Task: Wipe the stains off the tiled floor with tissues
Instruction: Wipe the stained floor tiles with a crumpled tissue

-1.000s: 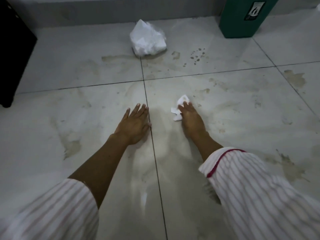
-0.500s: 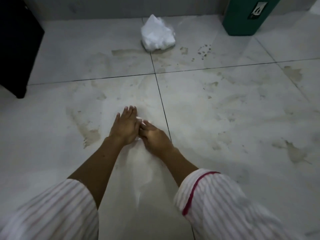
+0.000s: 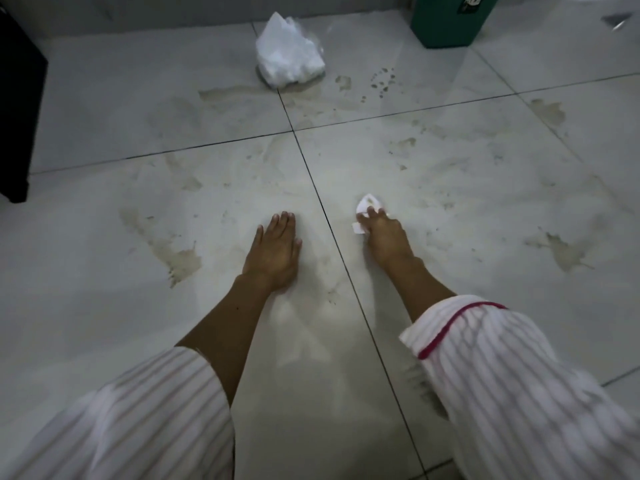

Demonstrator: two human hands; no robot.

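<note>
Right now your right hand (image 3: 382,237) presses a small white tissue (image 3: 366,211) onto the tiled floor (image 3: 467,209), just right of the dark grout line that runs down the middle of the frame. The tissue is crumpled and folded, with one loop poking out ahead of your fingers (image 3: 372,213) and a corner sticking out to their left; the rest lies under the hand, so you cannot see how dirty it is. Those fingers bend down over the tissue and hold it against the tile. Your left hand (image 3: 277,251) lies flat on the floor left of the grout line, fingers straight and together, holding nothing.

Brownish stains (image 3: 180,259) spread across the tiles, with dried splotches at centre left and right and small spots near the top. A white pile of tissues (image 3: 287,55) sits at upper centre. A green bin (image 3: 450,19) is cut off by the top edge, and a black object (image 3: 17,116) by the left edge. Both striped sleeves (image 3: 519,393) are blurred.
</note>
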